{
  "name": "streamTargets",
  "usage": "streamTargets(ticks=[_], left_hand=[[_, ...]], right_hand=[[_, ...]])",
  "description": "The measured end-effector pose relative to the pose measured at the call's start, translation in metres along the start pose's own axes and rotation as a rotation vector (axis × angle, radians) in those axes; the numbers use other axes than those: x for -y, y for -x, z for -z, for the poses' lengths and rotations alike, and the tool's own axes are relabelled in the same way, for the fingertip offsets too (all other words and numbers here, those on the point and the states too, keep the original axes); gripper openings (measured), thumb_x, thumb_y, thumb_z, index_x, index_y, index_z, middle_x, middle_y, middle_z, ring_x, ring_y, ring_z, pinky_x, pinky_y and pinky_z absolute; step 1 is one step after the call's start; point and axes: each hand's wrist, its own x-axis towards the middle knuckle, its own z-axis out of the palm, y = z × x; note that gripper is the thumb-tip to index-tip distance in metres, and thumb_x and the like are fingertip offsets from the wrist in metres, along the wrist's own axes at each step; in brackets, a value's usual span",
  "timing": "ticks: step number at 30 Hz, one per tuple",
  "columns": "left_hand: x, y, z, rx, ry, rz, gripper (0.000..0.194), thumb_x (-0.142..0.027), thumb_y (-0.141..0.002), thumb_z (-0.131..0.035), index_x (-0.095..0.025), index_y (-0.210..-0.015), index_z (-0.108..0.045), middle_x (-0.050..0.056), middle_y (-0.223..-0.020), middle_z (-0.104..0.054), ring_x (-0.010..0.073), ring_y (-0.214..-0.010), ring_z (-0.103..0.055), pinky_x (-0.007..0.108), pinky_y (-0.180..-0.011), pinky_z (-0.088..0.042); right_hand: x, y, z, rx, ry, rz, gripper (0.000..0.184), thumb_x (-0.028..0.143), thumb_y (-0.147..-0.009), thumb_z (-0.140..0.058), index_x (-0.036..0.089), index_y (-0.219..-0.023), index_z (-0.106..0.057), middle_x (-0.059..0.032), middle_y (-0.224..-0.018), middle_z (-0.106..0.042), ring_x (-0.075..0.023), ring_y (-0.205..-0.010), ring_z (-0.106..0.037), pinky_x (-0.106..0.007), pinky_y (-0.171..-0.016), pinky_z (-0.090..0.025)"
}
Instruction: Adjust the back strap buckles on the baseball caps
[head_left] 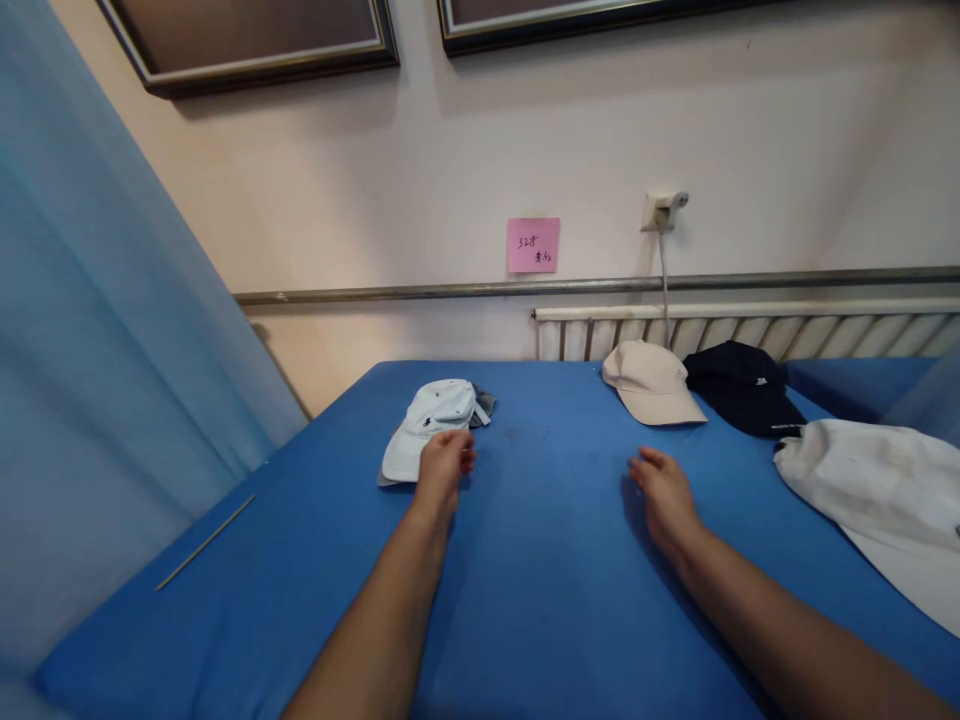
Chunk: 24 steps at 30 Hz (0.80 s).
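A white baseball cap with a small dark emblem lies on the blue-covered surface, on top of a darker cap that shows at its back edge. My left hand is in front of the white cap, its fingers loosely bent and no object visible in them; it overlaps the cap in view, and I cannot tell whether they touch. Off to the right, my right hand hovers just over the blue cover with fingers loosely curved and apart, holding nothing. The nearest cap to it is a cream one.
Beside the cream cap lie a black cap and a large white cap at the right edge. A thin stick rests at the left. Behind are a radiator, a pipe and a plugged socket. Blue curtain hangs left.
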Motion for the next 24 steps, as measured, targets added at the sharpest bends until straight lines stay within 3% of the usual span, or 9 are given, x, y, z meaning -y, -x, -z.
streamTargets(ticks=[3, 6, 13, 19, 24], left_hand=[[0.000, 0.005, -0.001, -0.009, 0.158, 0.174, 0.010, -0.009, -0.086, -0.045, -0.016, -0.084, -0.052, 0.005, -0.075, -0.058, 0.0124, -0.061, -0.059, 0.022, -0.055, -0.049], [0.008, 0.011, -0.005, -0.031, 0.299, 0.319, 0.011, -0.010, -0.088, -0.043, -0.015, -0.096, -0.049, 0.011, -0.087, -0.059, 0.0160, -0.068, -0.063, 0.025, -0.054, -0.053], [0.012, 0.013, -0.004, -0.125, 0.532, 0.317, 0.028, -0.016, -0.090, -0.045, -0.016, -0.118, -0.040, 0.012, -0.100, -0.058, 0.0146, -0.072, -0.065, 0.021, -0.053, -0.054], [0.006, 0.012, 0.005, -0.151, 0.591, 0.298, 0.028, -0.017, -0.091, -0.039, -0.015, -0.119, -0.043, 0.013, -0.100, -0.059, 0.0167, -0.076, -0.067, 0.023, -0.055, -0.055], [-0.008, 0.012, 0.020, -0.197, 0.581, 0.324, 0.030, -0.014, -0.089, -0.039, -0.014, -0.118, -0.045, 0.012, -0.098, -0.060, 0.0178, -0.074, -0.067, 0.026, -0.055, -0.055]], right_hand=[[0.007, 0.049, -0.011, 0.198, -0.056, -0.174, 0.036, 0.027, -0.061, -0.073, 0.019, -0.095, -0.064, -0.0046, -0.094, -0.066, -0.0177, -0.083, -0.064, -0.027, -0.071, -0.052], [0.016, 0.073, -0.019, 0.340, -0.056, -0.242, 0.032, 0.025, -0.062, -0.070, 0.018, -0.092, -0.064, -0.0048, -0.089, -0.066, -0.0182, -0.081, -0.065, -0.026, -0.064, -0.051], [0.014, 0.057, -0.016, 0.609, 0.037, -0.133, 0.025, 0.034, -0.064, -0.070, 0.018, -0.082, -0.061, -0.0046, -0.085, -0.066, -0.0137, -0.064, -0.062, -0.025, -0.054, -0.047], [0.009, 0.054, -0.014, 0.772, 0.136, -0.052, 0.021, 0.036, -0.071, -0.067, 0.019, -0.082, -0.060, -0.0022, -0.080, -0.067, -0.0121, -0.061, -0.062, -0.024, -0.055, -0.045], [0.012, 0.051, -0.011, 0.852, 0.181, -0.064, 0.014, 0.031, -0.074, -0.063, 0.019, -0.082, -0.060, -0.0012, -0.082, -0.067, -0.0126, -0.065, -0.063, -0.025, -0.058, -0.045]])
